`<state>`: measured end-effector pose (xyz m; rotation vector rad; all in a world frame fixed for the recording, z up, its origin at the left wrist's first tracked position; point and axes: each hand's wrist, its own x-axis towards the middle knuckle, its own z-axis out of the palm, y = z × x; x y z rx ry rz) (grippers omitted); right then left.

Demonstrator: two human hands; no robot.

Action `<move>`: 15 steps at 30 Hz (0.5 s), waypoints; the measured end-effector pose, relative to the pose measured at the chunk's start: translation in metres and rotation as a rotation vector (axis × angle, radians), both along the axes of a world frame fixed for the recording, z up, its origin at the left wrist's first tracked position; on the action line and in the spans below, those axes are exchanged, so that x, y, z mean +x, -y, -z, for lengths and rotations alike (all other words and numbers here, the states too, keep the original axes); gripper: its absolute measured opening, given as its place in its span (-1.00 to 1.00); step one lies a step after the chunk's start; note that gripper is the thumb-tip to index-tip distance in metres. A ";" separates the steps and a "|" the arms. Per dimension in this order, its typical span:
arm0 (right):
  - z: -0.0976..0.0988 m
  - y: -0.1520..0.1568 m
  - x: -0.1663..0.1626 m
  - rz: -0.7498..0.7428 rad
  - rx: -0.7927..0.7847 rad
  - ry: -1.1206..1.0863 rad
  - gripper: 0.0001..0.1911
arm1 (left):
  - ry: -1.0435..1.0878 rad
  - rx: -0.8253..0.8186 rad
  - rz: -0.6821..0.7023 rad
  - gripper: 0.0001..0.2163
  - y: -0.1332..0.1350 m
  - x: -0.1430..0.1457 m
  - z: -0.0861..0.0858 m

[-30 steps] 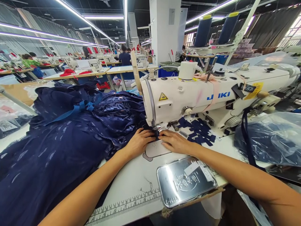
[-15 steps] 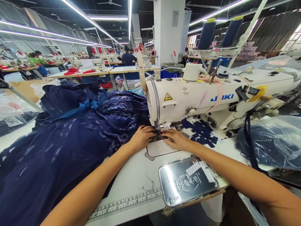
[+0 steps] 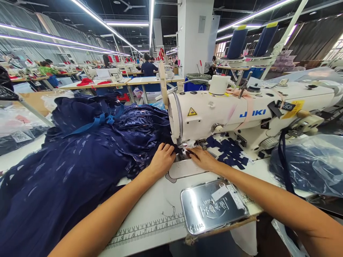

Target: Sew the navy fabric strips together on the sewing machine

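A white sewing machine (image 3: pixel 209 116) stands in front of me, its needle area between my hands. A small dark label (image 3: pixel 182 154) with pale print lies under the presser foot on the metal plate. My left hand (image 3: pixel 162 159) is curled, fingertips down on the edge of the navy garment (image 3: pixel 93 160) just left of the foot. Close on the foot's right side is my right hand (image 3: pixel 203 158), thumb and fingers together; what they pinch is hidden. The shiny sequinned garment piles up to the left.
Cut navy fabric pieces (image 3: pixel 232 151) lie under the machine arm. A metal tin lid (image 3: pixel 213 207) sits at the table's front edge, beside a printed ruler (image 3: pixel 150 228). At right rests a clear plastic bag (image 3: pixel 308 164) with dark cloth inside. Other people work at machines farther back.
My left hand has drawn its fingers in and turned slightly away from the label. My right fingers have shifted a little right, baring more of the metal plate. The view has moved slightly.
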<state>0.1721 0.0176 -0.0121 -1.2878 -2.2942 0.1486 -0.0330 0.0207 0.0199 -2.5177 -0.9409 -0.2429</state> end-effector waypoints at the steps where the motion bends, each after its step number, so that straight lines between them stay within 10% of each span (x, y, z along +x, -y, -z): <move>1: 0.000 0.000 0.000 0.000 0.003 0.006 -0.65 | -0.009 0.001 -0.022 -0.82 0.002 0.002 -0.002; 10: 0.020 0.001 0.004 -0.098 0.135 -0.019 -0.64 | -0.112 -0.150 0.000 -0.81 0.077 -0.002 -0.019; 15: 0.027 -0.001 0.008 -0.170 0.282 0.078 -0.62 | -0.118 -0.256 0.136 -0.84 0.142 -0.057 -0.053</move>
